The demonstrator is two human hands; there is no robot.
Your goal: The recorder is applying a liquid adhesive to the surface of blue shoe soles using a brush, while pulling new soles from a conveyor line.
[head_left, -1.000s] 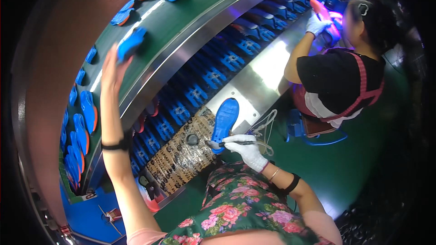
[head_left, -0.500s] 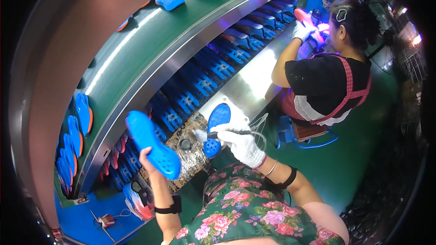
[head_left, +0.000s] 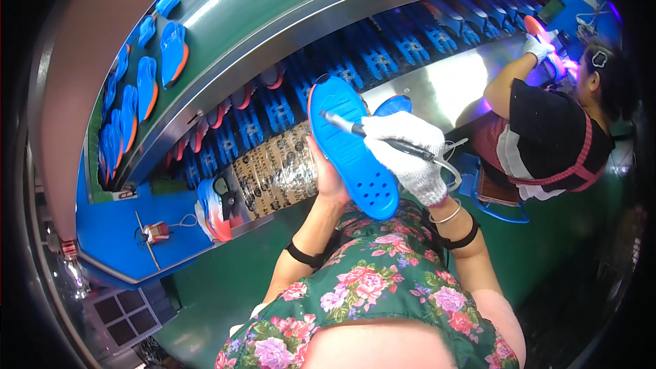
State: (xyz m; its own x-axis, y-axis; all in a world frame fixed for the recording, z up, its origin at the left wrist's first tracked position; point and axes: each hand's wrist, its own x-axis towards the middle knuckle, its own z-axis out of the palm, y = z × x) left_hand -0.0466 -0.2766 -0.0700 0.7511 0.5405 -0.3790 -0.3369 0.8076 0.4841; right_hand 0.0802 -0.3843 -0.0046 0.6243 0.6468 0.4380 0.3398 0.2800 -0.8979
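Note:
My bare left hand (head_left: 329, 176) grips the edge of a blue shoe sole (head_left: 352, 154), with its patterned face up and a cluster of small holes at the near end. In my white-gloved right hand (head_left: 412, 149) is a brush (head_left: 347, 125) with pale bristles and a dark handle, a clear tube trailing from it. The bristles lie over the far part of the sole and seem to touch it. Behind the glove, a second blue sole (head_left: 394, 104) shows only in part.
A green conveyor (head_left: 225, 7) carries several blue soles with orange edges. Below it runs a rack of blue clamps (head_left: 379, 61). A taped cardboard surface (head_left: 277, 171) lies before me. A co-worker (head_left: 547, 130) sits at the right, holding an orange sole (head_left: 536, 27) near purple light.
My left hand has brought its sole rightward in front of me, and the brush is now over it. The view has shifted, with the co-worker further right. Both holds are unchanged.

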